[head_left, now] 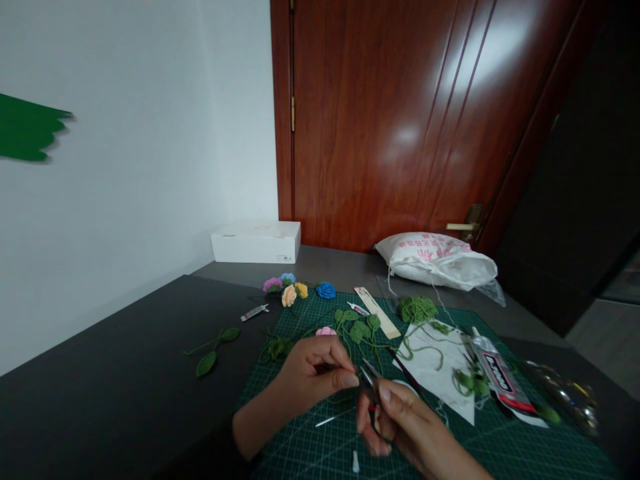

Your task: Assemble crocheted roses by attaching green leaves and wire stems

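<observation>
Head view: two bare hands are working close together over a green gridded cutting mat [295, 443] on a black tabletop [125, 360]. The right hand [400, 417] is gripping a pointed metal tool [369, 376], its fingers closing around the handle; the tool is lying between the hands, tips pointing up and away from the wearer. The left hand [323, 370] is bringing thumb and forefinger together just beside those tips; whether they are pinching anything cannot be told. A pink crocheted flower [326, 331] is showing just beyond the left hand, and crocheted green leaves [361, 331] are lying farther right. A thin metal rod [334, 418] and a small white nozzle [355, 461] are resting on the mat nearer the wearer. To the right, a white sheet [445, 388] is lying under loose green strands; a ball of green yarn [418, 309] is sitting at its far end, and a large glue tube [501, 373] is lying by its right side. Near the mat's far left corner, purple, pale-blue, peach and yellow crocheted flowers [289, 295] are clustering, a blue crocheted flower [326, 290] sitting just apart. Behind, a white box [257, 241] and a white printed bag [430, 259] are resting before a reddish-brown door [375, 133].
</observation>
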Available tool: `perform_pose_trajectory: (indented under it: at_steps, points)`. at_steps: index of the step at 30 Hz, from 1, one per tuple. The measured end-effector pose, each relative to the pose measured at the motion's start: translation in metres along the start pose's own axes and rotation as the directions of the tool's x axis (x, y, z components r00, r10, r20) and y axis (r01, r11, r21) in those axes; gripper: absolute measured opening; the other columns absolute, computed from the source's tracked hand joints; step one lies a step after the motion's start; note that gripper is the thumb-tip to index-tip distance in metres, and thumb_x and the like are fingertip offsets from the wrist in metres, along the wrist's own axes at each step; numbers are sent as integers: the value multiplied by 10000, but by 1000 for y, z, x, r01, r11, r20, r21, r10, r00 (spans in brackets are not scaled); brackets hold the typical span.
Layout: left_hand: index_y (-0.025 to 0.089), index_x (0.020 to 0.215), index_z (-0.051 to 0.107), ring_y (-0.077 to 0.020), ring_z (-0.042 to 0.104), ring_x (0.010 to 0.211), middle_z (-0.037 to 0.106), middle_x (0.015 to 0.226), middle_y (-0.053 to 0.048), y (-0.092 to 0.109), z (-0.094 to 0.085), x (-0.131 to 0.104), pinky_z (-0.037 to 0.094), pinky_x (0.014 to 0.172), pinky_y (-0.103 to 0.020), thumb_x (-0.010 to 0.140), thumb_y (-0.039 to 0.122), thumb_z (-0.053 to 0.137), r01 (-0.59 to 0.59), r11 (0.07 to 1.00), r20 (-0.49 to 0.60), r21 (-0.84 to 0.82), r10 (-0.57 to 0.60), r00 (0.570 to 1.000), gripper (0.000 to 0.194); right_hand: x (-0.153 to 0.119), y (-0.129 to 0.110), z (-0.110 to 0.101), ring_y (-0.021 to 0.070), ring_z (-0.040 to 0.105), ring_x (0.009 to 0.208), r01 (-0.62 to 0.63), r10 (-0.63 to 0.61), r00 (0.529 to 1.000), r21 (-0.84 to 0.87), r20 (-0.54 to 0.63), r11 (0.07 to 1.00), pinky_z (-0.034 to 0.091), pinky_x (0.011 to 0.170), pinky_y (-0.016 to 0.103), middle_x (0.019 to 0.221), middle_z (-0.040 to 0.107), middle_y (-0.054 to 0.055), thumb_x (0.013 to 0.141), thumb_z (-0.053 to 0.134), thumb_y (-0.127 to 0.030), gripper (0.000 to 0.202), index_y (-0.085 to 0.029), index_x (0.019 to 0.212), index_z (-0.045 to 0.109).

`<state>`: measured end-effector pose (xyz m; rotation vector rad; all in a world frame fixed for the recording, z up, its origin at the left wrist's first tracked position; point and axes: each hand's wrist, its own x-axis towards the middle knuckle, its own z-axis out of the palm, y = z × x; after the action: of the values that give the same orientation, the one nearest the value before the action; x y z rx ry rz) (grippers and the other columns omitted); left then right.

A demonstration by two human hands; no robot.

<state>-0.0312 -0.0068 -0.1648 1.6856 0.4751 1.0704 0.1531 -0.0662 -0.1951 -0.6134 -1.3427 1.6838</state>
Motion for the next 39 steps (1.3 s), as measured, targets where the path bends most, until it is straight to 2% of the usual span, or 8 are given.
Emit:
perform_pose_trajectory:
  at_steps: [5,11,25,31,39]
  points:
    - [129,671,632,-79,453,508,537,565,20,2,0,1,351,509,-194,754,467,762,9,1000,12,-3,-9,1000,371,1,0,-5,106,449,542,45,-47,999,-130,-13,991,335,538,245,642,563,20,945,450,-589,526,-122,856,675]
    - [129,681,683,-85,473,507,568,573,4,6,1,2,377,511,-196,762,461,758,-21,1000,38,11,20,999,350,-1,-7,-9,113,445,560,93,-113,993,-362,-33,928,337,548,248,623,530,5,978,386,-564,541,-126,856,679]
    - [140,680,701,-84,462,498,570,559,1,6,0,3,364,497,-194,773,474,741,-62,996,-3,67,62,998,349,-1,-3,-5,113,426,547,68,-84,996,-283,-43,957,327,534,246,603,510,4,953,396,-607,567,-131,823,674]
    - [140,662,701,-100,489,517,583,564,-12,9,1,3,375,502,-202,764,505,737,-37,994,-19,102,40,999,380,-1,-1,-4,115,436,555,56,-67,997,-253,-38,966,332,539,247,627,529,12,952,405,-606,554,-131,850,670]
    - [149,693,707,-96,484,519,586,569,-5,7,0,4,375,512,-199,808,469,705,-79,989,9,126,78,997,340,-1,-3,-4,125,469,577,84,-114,991,-361,-63,929,360,553,252,630,536,16,971,374,-586,551,-144,822,668]
